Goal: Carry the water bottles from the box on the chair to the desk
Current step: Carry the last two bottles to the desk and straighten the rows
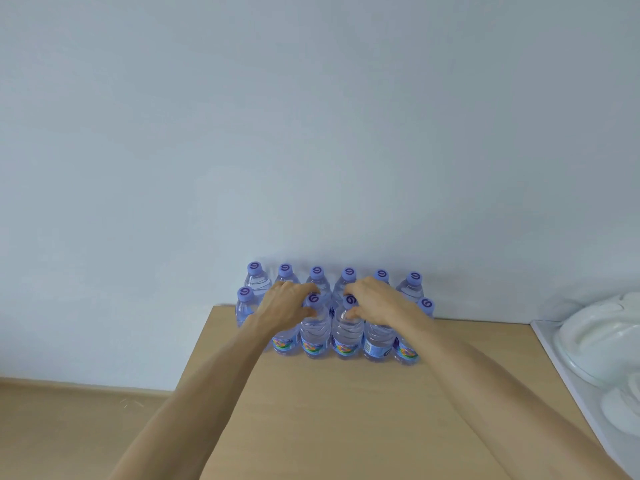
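Several clear water bottles with purple caps stand upright in two rows at the far edge of the wooden desk (346, 410), against the wall. My left hand (284, 304) wraps around the neck of one front-row bottle (314, 336). My right hand (377, 303) grips the neck of the bottle beside it (347, 336). Both bottles rest on the desk, touching each other. The box and the chair are out of view.
A white surface (568, 382) with white rounded plastic items (599, 341) adjoins the desk on the right. The wooden floor (69, 427) lies to the left, below the desk's left edge. A pale blue wall stands right behind the bottles.
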A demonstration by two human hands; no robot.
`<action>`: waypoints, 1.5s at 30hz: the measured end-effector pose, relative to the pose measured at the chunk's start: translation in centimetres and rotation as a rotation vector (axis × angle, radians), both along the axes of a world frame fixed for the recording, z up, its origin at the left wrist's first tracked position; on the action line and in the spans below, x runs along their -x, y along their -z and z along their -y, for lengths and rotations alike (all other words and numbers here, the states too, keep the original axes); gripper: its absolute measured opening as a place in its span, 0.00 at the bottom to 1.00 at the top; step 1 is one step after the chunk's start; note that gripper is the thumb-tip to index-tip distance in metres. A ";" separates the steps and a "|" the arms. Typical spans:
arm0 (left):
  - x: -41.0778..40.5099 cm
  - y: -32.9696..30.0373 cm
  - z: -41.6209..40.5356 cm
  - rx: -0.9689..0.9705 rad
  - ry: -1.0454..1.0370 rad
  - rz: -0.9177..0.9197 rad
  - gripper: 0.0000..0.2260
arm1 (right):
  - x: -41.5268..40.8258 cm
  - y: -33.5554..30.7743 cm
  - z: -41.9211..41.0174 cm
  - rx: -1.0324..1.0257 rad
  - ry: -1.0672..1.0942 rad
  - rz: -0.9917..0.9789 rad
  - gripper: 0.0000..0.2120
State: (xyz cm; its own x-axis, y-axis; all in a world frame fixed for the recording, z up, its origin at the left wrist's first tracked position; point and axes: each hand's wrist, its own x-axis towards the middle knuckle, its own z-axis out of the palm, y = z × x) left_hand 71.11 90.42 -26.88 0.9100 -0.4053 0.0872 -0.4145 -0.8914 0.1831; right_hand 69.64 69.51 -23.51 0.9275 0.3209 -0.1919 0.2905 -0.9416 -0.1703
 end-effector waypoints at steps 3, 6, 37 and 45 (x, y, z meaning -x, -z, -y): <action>0.0 0.1 0.4 -0.012 -0.035 0.021 0.16 | -0.1 0.0 -0.3 0.004 -0.011 0.020 0.11; -0.3 0.1 0.6 -0.025 -0.047 0.036 0.16 | -0.3 -0.1 -0.2 0.004 -0.022 0.028 0.11; 0.1 -0.1 0.5 -0.005 -0.067 -0.043 0.17 | -0.7 1.4 0.9 -0.042 -0.125 0.121 0.13; 0.4 -1.2 2.2 0.142 0.061 -0.140 0.26 | -1.4 0.7 3.7 -0.053 -0.094 0.134 0.31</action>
State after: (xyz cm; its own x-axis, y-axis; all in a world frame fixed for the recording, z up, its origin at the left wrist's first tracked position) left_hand 70.73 88.19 -25.69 0.8913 -0.4530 0.0221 -0.4291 -0.8264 0.3646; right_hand 71.00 65.85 -24.17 0.9090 0.4139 -0.0489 0.4004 -0.8998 -0.1731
